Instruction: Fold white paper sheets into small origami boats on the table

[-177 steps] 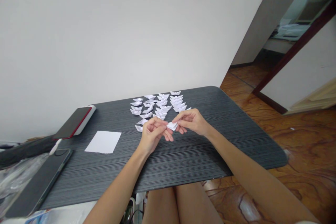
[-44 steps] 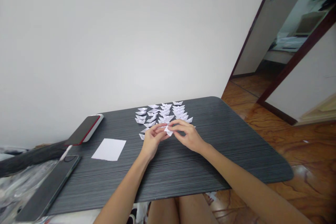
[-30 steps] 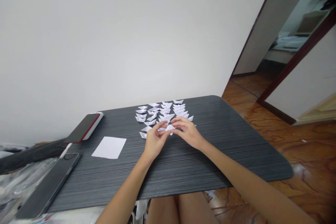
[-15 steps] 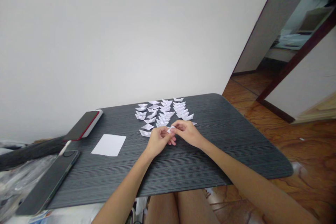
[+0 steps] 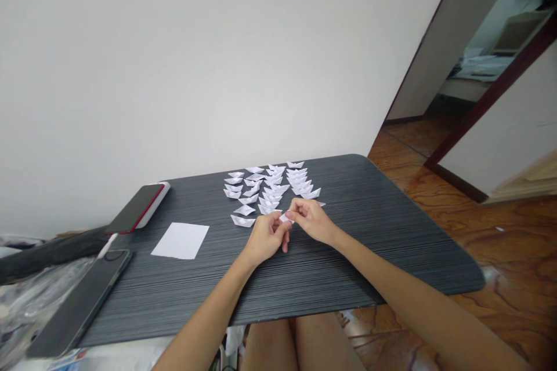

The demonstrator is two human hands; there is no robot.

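Quietly, a person's left hand [image 5: 266,237] and right hand [image 5: 310,220] held a small folded paper [image 5: 285,218] between them in a narrow pinch, over a dark table [image 5: 383,243] and just in front of clustered paper boats [image 5: 276,189]. Shaping a fold seemed the step in hand, calling next for light, even pressure. What the crumpled plastic [image 5: 41,295] at far left contained, if anything, I couldn't tell.

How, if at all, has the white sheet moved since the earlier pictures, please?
No; the white sheet shows no shift relative to the dark table.
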